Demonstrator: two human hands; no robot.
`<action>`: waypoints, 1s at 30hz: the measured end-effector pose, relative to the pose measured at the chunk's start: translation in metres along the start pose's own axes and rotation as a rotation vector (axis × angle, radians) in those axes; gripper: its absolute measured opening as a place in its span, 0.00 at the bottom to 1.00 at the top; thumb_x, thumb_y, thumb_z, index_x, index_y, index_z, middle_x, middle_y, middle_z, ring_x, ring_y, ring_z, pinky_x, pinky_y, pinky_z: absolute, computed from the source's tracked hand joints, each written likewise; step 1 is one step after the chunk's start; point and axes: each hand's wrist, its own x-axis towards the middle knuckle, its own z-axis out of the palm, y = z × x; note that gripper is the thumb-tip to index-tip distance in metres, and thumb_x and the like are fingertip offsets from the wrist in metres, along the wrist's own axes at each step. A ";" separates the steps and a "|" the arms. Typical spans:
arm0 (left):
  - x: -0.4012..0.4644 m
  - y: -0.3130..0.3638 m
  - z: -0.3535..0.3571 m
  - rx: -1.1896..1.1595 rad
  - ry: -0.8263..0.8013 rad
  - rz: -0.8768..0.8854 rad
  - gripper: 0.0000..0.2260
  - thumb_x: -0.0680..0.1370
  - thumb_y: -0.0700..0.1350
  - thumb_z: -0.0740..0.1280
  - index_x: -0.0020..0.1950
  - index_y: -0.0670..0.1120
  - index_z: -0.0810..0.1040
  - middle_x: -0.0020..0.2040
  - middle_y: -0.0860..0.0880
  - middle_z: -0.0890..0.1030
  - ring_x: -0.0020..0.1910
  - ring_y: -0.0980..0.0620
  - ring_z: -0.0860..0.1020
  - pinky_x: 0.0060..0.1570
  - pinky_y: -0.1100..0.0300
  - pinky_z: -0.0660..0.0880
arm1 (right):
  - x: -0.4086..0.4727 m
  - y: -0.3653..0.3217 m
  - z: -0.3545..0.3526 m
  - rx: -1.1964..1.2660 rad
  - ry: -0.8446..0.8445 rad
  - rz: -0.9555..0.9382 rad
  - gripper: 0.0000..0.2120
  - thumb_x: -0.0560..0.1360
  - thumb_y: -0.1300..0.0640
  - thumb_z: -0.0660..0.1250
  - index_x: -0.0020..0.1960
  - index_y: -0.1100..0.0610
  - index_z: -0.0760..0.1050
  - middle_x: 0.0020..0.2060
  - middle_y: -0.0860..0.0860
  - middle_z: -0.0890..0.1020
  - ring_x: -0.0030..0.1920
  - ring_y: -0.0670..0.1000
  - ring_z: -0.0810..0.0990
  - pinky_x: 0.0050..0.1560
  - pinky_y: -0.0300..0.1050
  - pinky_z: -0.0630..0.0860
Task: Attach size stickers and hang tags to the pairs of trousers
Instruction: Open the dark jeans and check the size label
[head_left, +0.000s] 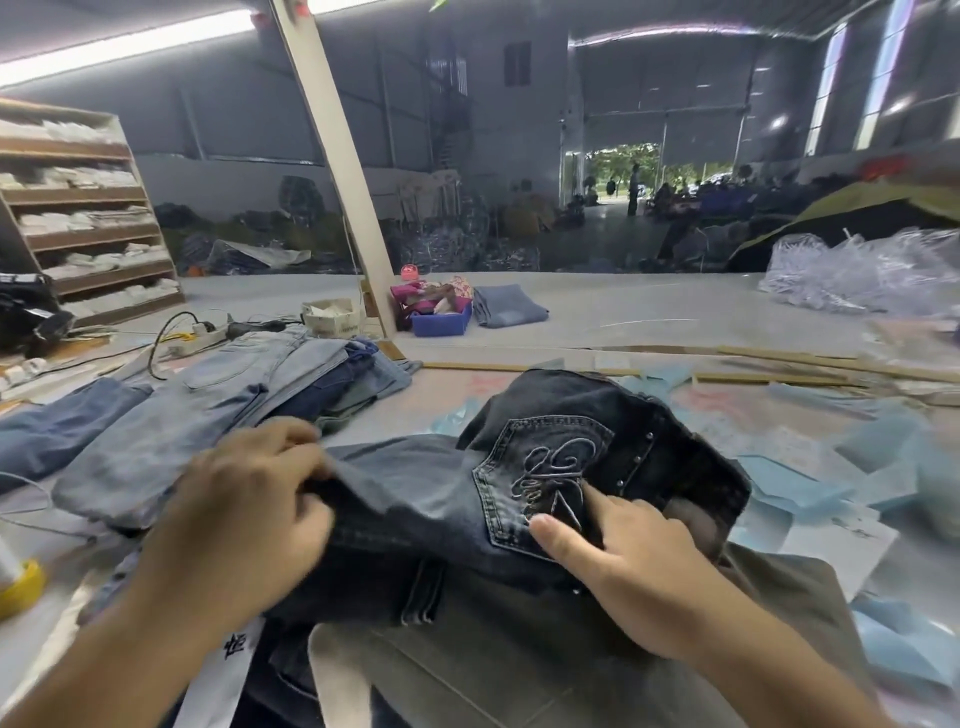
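Observation:
A pair of dark washed jeans (447, 499) lies folded in front of me, back pocket (545, 467) with pale embroidered lettering facing up. My left hand (249, 499) grips a fold of the denim at the left, fingers curled round the cloth. My right hand (623, 551) lies on the back pocket, forefinger and thumb stretched out and touching the embroidery. No sticker or tag is visible in either hand. An olive-grey garment (571, 649) lies under the jeans, near me.
A stack of lighter blue jeans (208, 395) covers the table to the left. Light blue paper scraps (810, 483) litter the right side. A yellow tape roll (21, 587) sits at the left edge. Farther back are a blue bin (441, 322), a power strip (197, 338) and shelves (83, 218).

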 end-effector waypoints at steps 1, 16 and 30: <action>0.000 0.021 -0.003 -0.103 0.029 0.062 0.16 0.66 0.47 0.72 0.53 0.50 0.80 0.57 0.52 0.78 0.54 0.50 0.76 0.57 0.50 0.73 | -0.001 0.005 0.002 -0.001 -0.007 -0.033 0.34 0.65 0.21 0.43 0.64 0.35 0.63 0.50 0.39 0.77 0.55 0.48 0.72 0.55 0.50 0.66; 0.014 0.076 0.024 -0.763 0.129 -0.340 0.35 0.64 0.21 0.57 0.48 0.62 0.77 0.44 0.63 0.81 0.42 0.62 0.78 0.33 0.74 0.70 | -0.017 0.060 -0.012 0.336 0.445 0.200 0.32 0.65 0.37 0.73 0.63 0.46 0.68 0.54 0.43 0.68 0.54 0.44 0.71 0.55 0.40 0.69; 0.017 0.138 -0.050 -0.317 -0.283 0.211 0.32 0.66 0.74 0.56 0.69 0.66 0.66 0.64 0.74 0.68 0.62 0.74 0.66 0.58 0.77 0.58 | -0.020 0.039 -0.030 1.232 0.670 0.189 0.17 0.70 0.70 0.72 0.50 0.51 0.75 0.40 0.56 0.82 0.36 0.54 0.84 0.32 0.49 0.80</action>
